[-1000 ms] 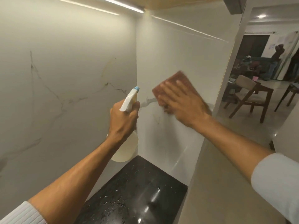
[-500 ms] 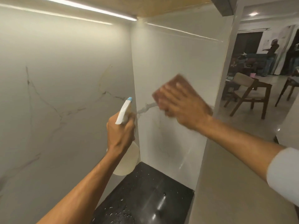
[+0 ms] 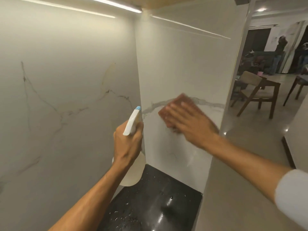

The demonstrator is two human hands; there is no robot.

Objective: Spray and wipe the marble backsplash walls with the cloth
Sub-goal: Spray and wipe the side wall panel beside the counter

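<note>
My right hand [image 3: 191,124] presses a reddish-brown cloth [image 3: 179,101] flat against the right marble wall [image 3: 180,60], over a grey vein; its fingers are straight and blurred by motion. My left hand [image 3: 127,144] grips a white spray bottle [image 3: 132,121] with a blue nozzle tip, held upright in front of the corner where the two walls meet. The bottle's round pale body [image 3: 133,172] hangs below my fist. The left marble wall [image 3: 58,80] carries thin dark veins.
A black countertop [image 3: 155,202] dotted with droplets lies below the corner. A light strip [image 3: 113,5] runs under the cabinet above. A beige panel [image 3: 233,189] stands at the right, with wooden chairs [image 3: 256,94] and people in the room beyond.
My right hand has slid the cloth down and to the right along the right wall. My left hand keeps the bottle near the corner, slightly lower in view.
</note>
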